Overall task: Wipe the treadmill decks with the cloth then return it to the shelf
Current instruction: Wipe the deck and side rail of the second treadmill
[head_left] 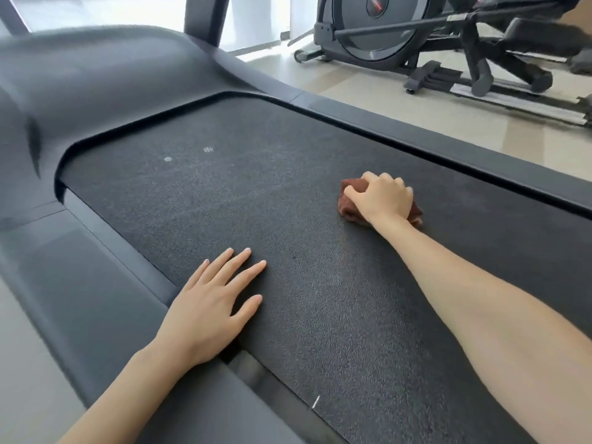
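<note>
Dark treadmill deck is being wiped: the brown cloth is clenched beneath the right hand near its far rail, the left hand laid flat at its near edge. Pale spots remain unwiped; the shelf return is not yet done.

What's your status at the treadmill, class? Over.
Right hand grips cloth on belt. Left hand flat at belt edge. Two pale spots ahead.

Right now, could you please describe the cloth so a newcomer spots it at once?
Look at the wide black textured treadmill belt. Near its right edge, the right hand grips a crumpled reddish-brown cloth. It is the only reddish thing on it.
</note>
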`<state>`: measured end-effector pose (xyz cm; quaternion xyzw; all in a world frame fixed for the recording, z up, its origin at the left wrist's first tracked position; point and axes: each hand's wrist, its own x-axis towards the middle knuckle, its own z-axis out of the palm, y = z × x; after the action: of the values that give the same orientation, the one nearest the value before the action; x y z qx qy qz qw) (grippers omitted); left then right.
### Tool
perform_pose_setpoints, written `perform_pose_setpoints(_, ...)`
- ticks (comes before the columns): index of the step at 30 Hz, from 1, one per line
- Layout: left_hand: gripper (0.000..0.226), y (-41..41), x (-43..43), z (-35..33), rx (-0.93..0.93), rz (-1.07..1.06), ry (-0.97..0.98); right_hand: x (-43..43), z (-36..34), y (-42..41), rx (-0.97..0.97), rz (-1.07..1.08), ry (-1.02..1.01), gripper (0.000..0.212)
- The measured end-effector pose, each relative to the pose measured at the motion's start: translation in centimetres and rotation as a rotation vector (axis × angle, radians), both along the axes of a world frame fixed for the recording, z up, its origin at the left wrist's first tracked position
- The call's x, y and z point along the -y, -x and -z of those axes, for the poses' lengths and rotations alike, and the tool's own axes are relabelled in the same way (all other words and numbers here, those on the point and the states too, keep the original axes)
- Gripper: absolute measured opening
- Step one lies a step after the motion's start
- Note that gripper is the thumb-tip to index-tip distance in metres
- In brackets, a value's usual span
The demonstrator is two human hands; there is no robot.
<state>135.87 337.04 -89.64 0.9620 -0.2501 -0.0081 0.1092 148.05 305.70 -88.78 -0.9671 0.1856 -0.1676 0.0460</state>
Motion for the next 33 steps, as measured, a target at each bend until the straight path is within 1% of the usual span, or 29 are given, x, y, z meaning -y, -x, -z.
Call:
perform_pose_setpoints(2, 0.068, -0.1, 0.1, -0.1, -0.014, -0.007, 0.019, -1.3, -0.2, 0.5, -0.017, 0.006, -0.001, 0.045)
perform_pose_setpoints(3, 0.068, -0.1, 0.0, -0.2, -0.021, -0.012, 0.027, -2.4, -0.3, 1.7, -0.025, -0.043, 0.000, 0.044)
perform_pose_setpoints(6, 0.068, 0.1, -0.4, -0.5, -0.024, -0.031, 0.033, -6.8, -0.4, 7.1, -0.031, -0.315, 0.007, 0.039)
perform_pose_setpoints(9, 0.061, -0.4, -1.2, -0.9, -0.044, 0.052, -0.008, -10.6, -0.8, 14.1, -0.005, -0.628, -0.003, 0.033)
perform_pose_setpoints(11, 0.060, -1.1, -2.6, -1.2, -0.079, 0.131, -0.004, -10.4, -0.9, 17.1, -0.003, -0.819, -0.039, 0.030)
perform_pose_setpoints(12, 0.061, -1.5, -3.4, -1.2, -0.091, 0.162, 0.005, -9.6, -0.7, 17.5, -0.014, -0.877, -0.056, 0.029)
perform_pose_setpoints(13, 0.060, -2.0, -4.3, -1.1, -0.093, 0.173, 0.024, -8.5, -0.7, 17.4, -0.038, -0.881, -0.077, 0.029)
perform_pose_setpoints(15, 0.061, -3.0, -5.6, -1.0, -0.075, 0.125, 0.076, -6.6, -0.9, 15.5, -0.081, -0.761, -0.107, 0.031)
perform_pose_setpoints(17, 0.064, -4.2, -6.0, -0.9, -0.056, 0.092, 0.092, -5.3, -1.1, 11.8, -0.066, -0.575, -0.078, 0.031)
perform_pose_setpoints(20, 0.068, -6.5, -5.6, -0.8, -0.051, 0.154, 0.069, -4.8, -0.6, 5.3, -0.019, -0.250, -0.037, 0.032)
perform_pose_setpoints(22, 0.069, -8.0, -5.5, -0.8, -0.038, 0.213, 0.043, -6.0, -0.2, 1.9, -0.002, -0.028, -0.038, 0.037)
perform_pose_setpoints(24, 0.070, -9.1, -5.8, -0.7, -0.024, 0.264, 0.029, -8.5, -0.1, 0.4, 0.010, 0.114, -0.039, 0.040)
perform_pose_setpoints(26, 0.070, -9.8, -6.3, -0.5, -0.008, 0.305, 0.026, -11.5, 0.0, 0.8, 0.006, 0.105, -0.018, 0.039)
perform_pose_setpoints(30, 0.066, -10.7, -7.4, 0.2, 0.050, 0.365, 0.021, -17.6, 0.2, 6.7, 0.006, -0.119, 0.006, 0.037)
perform_pose_setpoints(32, 0.066, -11.7, -8.4, 0.2, 0.083, 0.350, 0.009, -19.6, -0.2, 10.4, 0.021, -0.206, -0.024, 0.038)
perform_pose_setpoints(33, 0.065, -12.2, -9.0, 0.1, 0.084, 0.326, 0.015, -20.2, -0.3, 12.1, 0.028, -0.240, -0.043, 0.035)
